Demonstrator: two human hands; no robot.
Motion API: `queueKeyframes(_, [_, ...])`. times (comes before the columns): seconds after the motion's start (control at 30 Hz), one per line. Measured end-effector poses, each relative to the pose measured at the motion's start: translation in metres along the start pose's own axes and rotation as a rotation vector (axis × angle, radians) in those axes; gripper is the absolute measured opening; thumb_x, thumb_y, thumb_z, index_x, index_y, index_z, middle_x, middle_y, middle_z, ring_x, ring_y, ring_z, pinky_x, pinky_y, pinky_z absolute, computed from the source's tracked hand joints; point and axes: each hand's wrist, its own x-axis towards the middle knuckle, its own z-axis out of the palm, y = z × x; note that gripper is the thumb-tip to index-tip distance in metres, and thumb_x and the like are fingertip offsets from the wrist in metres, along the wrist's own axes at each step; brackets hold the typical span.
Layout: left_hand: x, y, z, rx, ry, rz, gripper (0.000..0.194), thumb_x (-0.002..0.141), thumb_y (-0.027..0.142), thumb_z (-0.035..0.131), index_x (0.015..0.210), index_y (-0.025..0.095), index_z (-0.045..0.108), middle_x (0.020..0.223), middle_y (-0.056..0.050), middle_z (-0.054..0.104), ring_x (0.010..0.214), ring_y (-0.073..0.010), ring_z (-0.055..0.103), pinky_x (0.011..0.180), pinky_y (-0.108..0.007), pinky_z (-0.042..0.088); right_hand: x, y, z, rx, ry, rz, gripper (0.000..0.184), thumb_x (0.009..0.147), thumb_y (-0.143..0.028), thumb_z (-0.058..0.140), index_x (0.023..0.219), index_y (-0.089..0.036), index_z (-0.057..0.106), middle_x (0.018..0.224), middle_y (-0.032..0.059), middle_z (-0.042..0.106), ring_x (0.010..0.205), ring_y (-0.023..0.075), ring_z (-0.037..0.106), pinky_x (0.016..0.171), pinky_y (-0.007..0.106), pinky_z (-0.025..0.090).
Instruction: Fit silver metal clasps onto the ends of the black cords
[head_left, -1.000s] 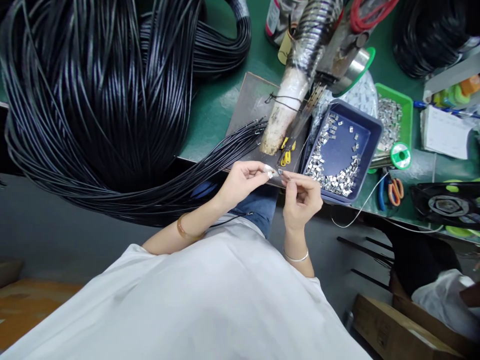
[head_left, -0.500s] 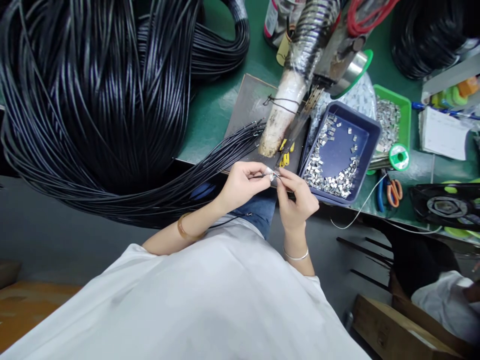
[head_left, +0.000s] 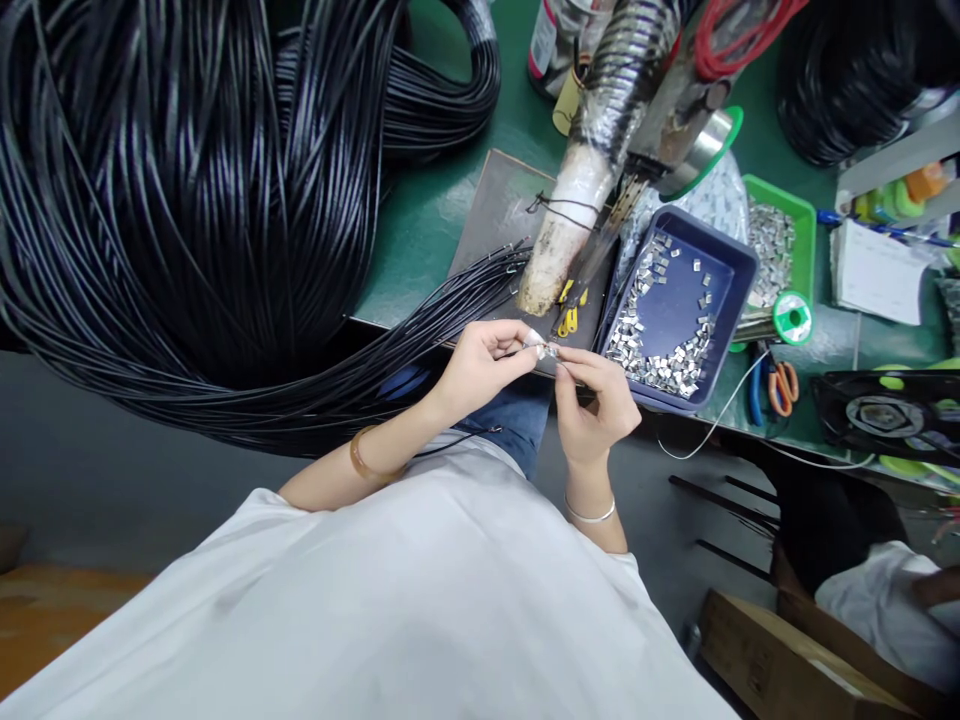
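Observation:
My left hand [head_left: 487, 365] is closed in a pinch, with a thin black cable partly visible between its fingers. Facing it, my right hand [head_left: 596, 400] pinches a small silvery metal shell [head_left: 550, 351] at the cable's end. The fingertips of both hands nearly meet there and hide the exact fit of shell and cable. Just right of my right hand stands a blue tray [head_left: 739, 300] of similar loose metal shells [head_left: 675, 370]. To the left, a bundle of black cables [head_left: 442, 305] lies with its ends on a dark board [head_left: 487, 205].
A large coil of black cable [head_left: 187, 180] fills the left. Above my hands hangs a duct with a white nozzle [head_left: 566, 225]. Rightward are a green tray [head_left: 804, 240], a solder spool [head_left: 793, 318], pliers [head_left: 782, 388] and a fan [head_left: 892, 412]. A co-worker's sleeve [head_left: 874, 600] shows lower right.
The silvery shell now shows between my fingertips, where a dark thin line showed before. Both hands stay nearly in place; the view has shifted slightly.

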Motion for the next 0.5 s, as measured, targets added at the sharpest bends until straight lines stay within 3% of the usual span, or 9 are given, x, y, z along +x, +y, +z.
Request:
queueKeyframes(0.13, [0.0016, 0.0024, -0.001, -0.057, -0.006, -0.056, 0.011, 0.069, 0.02, 0.075, 0.073, 0.011, 0.071, 0.07, -0.001, 0.069, 0.062, -0.0072, 0.059, 0.067, -0.019, 0.048, -0.0015, 0.0046, 0.0029, 0.074, 0.024, 0.126, 0.012, 0.086, -0.012, 0.062, 0.094, -0.021, 0.062, 0.097, 0.0024, 0.073, 0.091, 0.0138, 0.072, 0.07, 0.026, 0.06])
queueKeyframes(0.27, [0.0027, 0.0045, 0.0002, -0.093, 0.01, -0.082, 0.011, 0.066, 0.02, 0.077, 0.068, 0.012, 0.071, 0.063, 0.001, 0.066, 0.055, -0.0056, 0.054, 0.063, -0.019, 0.048, -0.0003, 0.0077, 0.0035, 0.054, 0.009, 0.052, 0.015, 0.081, -0.008, 0.066, 0.09, -0.02, 0.063, 0.097, 0.0017, 0.075, 0.09, 0.0135, 0.072, 0.079, 0.029, 0.06])
queueKeyframes(0.5, [0.006, 0.0006, 0.0011, -0.071, 0.058, -0.057, 0.007, 0.063, 0.018, 0.075, 0.067, 0.012, 0.072, 0.068, 0.0, 0.07, 0.062, -0.008, 0.061, 0.065, -0.019, 0.051, -0.0003, 0.01, 0.0063, -0.025, 0.0, -0.047, 0.018, 0.079, -0.005, 0.067, 0.088, -0.02, 0.061, 0.101, 0.0027, 0.074, 0.092, 0.0135, 0.072, 0.081, 0.029, 0.06])
